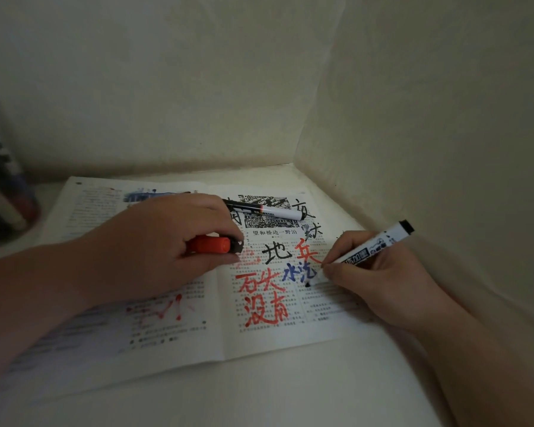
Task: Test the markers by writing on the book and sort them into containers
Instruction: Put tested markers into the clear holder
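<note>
Now, white black-ended marker pinched by right fingers, tip on scribbled book, left fingers gripping orange cap.

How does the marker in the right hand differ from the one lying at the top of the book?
The held marker is tilted in the right hand, tip on the book; the lying marker rests flat. The held marker has a black tail; the lying marker has a red band. Both have white barrels.

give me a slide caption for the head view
Right hand writes with a black marker on the scribbled open book while the left hand grips a red marker.
</note>
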`<state>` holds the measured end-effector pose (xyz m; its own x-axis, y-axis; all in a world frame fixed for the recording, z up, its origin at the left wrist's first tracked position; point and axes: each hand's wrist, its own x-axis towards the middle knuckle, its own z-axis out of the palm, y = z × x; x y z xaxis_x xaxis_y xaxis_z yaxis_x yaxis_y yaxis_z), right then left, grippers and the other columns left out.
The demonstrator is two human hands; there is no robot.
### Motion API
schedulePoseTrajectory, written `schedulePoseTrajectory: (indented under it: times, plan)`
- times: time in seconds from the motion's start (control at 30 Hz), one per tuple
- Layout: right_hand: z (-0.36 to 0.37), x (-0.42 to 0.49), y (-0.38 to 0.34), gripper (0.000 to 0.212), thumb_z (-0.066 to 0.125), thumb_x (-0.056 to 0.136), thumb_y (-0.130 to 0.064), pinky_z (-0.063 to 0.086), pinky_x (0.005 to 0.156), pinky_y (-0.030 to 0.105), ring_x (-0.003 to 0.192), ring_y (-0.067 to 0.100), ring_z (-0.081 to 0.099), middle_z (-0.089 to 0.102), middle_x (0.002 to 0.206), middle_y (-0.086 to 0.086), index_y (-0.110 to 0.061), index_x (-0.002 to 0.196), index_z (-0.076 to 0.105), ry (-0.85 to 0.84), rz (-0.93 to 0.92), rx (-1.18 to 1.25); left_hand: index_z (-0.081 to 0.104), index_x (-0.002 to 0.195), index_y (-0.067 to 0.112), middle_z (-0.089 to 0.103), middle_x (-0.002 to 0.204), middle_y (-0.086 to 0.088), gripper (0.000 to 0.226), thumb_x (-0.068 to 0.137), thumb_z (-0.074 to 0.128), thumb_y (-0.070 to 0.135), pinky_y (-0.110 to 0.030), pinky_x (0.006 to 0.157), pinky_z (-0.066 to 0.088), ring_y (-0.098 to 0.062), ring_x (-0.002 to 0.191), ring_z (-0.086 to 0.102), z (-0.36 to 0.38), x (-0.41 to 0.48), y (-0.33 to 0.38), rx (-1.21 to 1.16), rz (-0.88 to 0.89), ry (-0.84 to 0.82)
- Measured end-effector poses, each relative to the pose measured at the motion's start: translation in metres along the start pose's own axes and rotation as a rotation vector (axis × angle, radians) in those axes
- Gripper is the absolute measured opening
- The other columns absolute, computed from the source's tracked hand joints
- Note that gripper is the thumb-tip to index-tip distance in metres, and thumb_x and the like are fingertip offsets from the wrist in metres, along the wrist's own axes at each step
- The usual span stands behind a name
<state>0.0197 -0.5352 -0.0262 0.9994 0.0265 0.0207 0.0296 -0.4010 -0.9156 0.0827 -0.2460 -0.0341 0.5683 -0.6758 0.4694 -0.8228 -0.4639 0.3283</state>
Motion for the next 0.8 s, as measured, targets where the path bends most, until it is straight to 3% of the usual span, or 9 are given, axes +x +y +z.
schedulePoseTrajectory:
  times: [0.13, 0.3, 0.37, 0.47, 0.53, 0.67, 0.8]
  plan:
    - [-0.0004, -0.0026, -0.0045, 0.006, 0.073, 0.066, -0.015, 0.031, 0.040, 0.020, 0.040, 0.018, 0.038, 0.048, 0.051, 0.011, -0.012, 0.066, 0.067, -0.066, 0.053, 0.040, 0.066, 0.106, 0.037, 0.059, 0.100, 0.024, 0.020, 0.091, 0.061, 0.050, -0.012, 0.081, 0.043, 0.003, 0.094, 0.060, -0.0006, 0.0013, 0.0006, -0.017, -0.013, -0.015]
    - [-0.0023, -0.0001, -0.0023, 0.011, 0.075, 0.074, -0.009, 0.030, 0.044, 0.022, 0.043, 0.016, 0.038, 0.048, 0.051, 0.006, -0.010, 0.068, 0.066, -0.020, 0.036, 0.029, 0.061, 0.104, 0.041, 0.063, 0.097, 0.022, 0.017, 0.089, 0.061, 0.051, -0.031, 0.071, 0.051, -0.008, 0.084, 0.062, 0.0006, -0.0013, 0.0010, -0.014, -0.048, 0.001]
    - [-0.0016, 0.0012, -0.0009, 0.014, 0.074, 0.076, -0.004, 0.029, 0.043, 0.021, 0.041, 0.015, 0.037, 0.046, 0.050, 0.006, -0.006, 0.068, 0.063, 0.023, 0.043, 0.020, 0.062, 0.103, 0.040, 0.062, 0.097, 0.022, 0.015, 0.089, 0.063, 0.046, -0.030, 0.073, 0.050, -0.008, 0.085, 0.062, 0.0006, -0.0004, 0.0012, -0.010, -0.040, 0.001]
    - [-0.0010, 0.0033, -0.0007, 0.007, 0.068, 0.066, -0.012, 0.028, 0.042, 0.020, 0.039, 0.013, 0.034, 0.044, 0.047, 0.003, -0.009, 0.063, 0.062, 0.034, 0.047, 0.034, 0.066, 0.103, 0.039, 0.058, 0.096, 0.024, 0.013, 0.091, 0.063, 0.044, -0.012, 0.077, 0.043, 0.002, 0.089, 0.059, -0.0014, 0.0013, 0.0029, -0.004, -0.002, -0.016]
    - [-0.0024, 0.0028, -0.0006, 0.006, 0.068, 0.065, -0.011, 0.027, 0.043, 0.020, 0.038, 0.013, 0.034, 0.045, 0.046, 0.003, -0.012, 0.061, 0.063, -0.004, 0.038, 0.034, 0.068, 0.104, 0.040, 0.055, 0.095, 0.024, 0.017, 0.092, 0.060, 0.049, -0.009, 0.075, 0.040, 0.005, 0.088, 0.059, -0.0023, 0.0011, 0.0040, 0.001, -0.008, -0.024]
    - [-0.0027, -0.0023, -0.0039, 0.007, 0.071, 0.068, -0.008, 0.031, 0.042, 0.022, 0.041, 0.018, 0.040, 0.060, 0.055, 0.010, -0.012, 0.065, 0.067, -0.140, 0.055, 0.080, 0.067, 0.106, 0.045, 0.053, 0.093, 0.025, 0.024, 0.091, 0.055, 0.058, -0.012, 0.069, 0.042, 0.005, 0.086, 0.057, -0.0018, 0.0001, 0.0040, 0.025, -0.031, -0.045]
    - [-0.0043, 0.0005, -0.0022, 0.007, 0.069, 0.066, -0.008, 0.034, 0.042, 0.023, 0.039, 0.018, 0.037, 0.049, 0.053, 0.015, -0.008, 0.065, 0.062, -0.093, 0.073, 0.079, 0.068, 0.103, 0.039, 0.053, 0.088, 0.018, 0.028, 0.093, 0.053, 0.060, -0.025, 0.066, 0.048, -0.002, 0.081, 0.058, -0.0020, 0.0007, 0.0053, 0.009, -0.028, -0.050]
